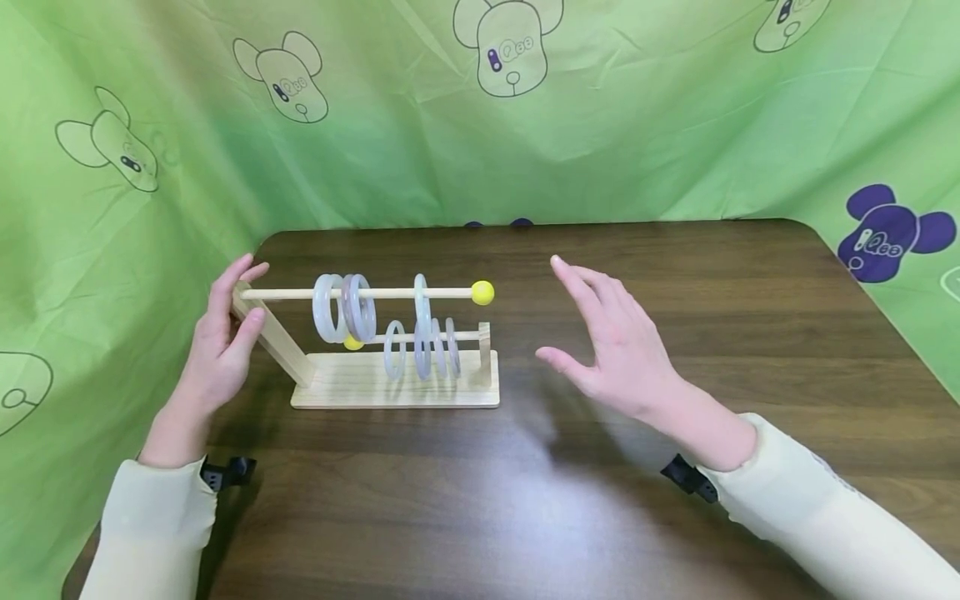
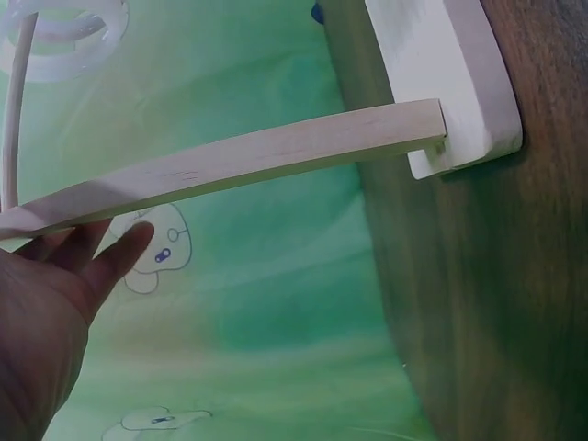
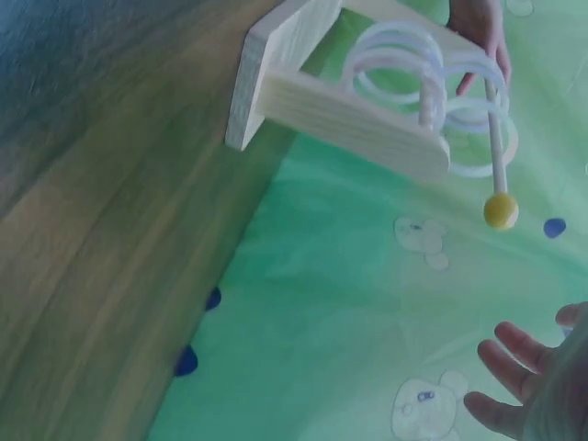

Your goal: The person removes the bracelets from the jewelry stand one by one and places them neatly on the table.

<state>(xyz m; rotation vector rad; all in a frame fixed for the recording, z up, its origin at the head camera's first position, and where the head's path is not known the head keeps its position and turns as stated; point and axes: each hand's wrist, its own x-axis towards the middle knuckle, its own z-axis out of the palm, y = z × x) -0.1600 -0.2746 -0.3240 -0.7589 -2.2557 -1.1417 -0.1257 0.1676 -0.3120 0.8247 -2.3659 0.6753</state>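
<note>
A pale wooden bangle stand (image 1: 390, 398) sits on the table, its slanted post (image 1: 277, 342) at the left. My left hand (image 1: 217, 350) holds the top of that post between thumb and fingers; in the left wrist view the fingers (image 2: 87, 243) pass behind the wood. Translucent bangles (image 1: 326, 308) hang in a group toward the left of the upper rod, and another bangle (image 1: 422, 300) hangs farther right. Several more bangles (image 1: 394, 350) are on the lower rod. To the right of the yellow ball (image 1: 482, 292) on the rod's end, my right hand (image 1: 618, 342) hovers with fingers spread, holding nothing.
The brown wooden table (image 1: 750, 333) extends to the right and in front of the stand. A green cloth (image 1: 637, 125) with printed bear heads hangs behind the table and along its sides. A second yellow ball (image 1: 353, 342) shows below the upper rod.
</note>
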